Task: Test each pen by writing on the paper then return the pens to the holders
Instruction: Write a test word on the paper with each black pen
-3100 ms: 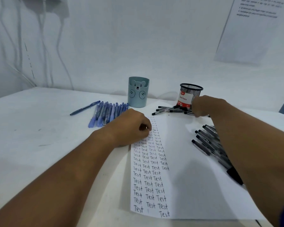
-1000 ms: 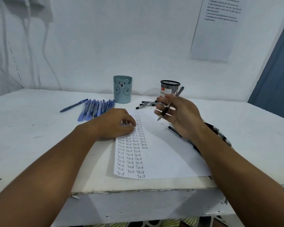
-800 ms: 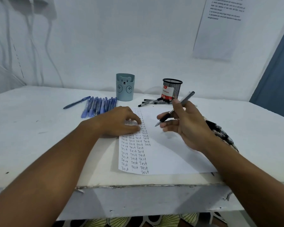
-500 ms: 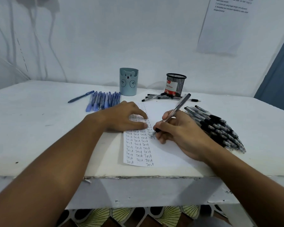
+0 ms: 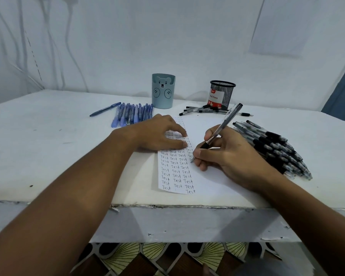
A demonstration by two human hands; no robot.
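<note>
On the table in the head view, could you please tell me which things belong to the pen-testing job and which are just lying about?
Part of the job:
pen in right hand
paper under left hand
blue pens
black pens
bear holder
mesh holder

Lying about:
wall notice

paper: white sheet, "Test" columns, flat, centre
held pen: clear black-grip, tilted toward 1 o'clock, tip on paper
holders: pale-blue bear cup, 12 o'clock; black mesh cup, 1 o'clock
</note>
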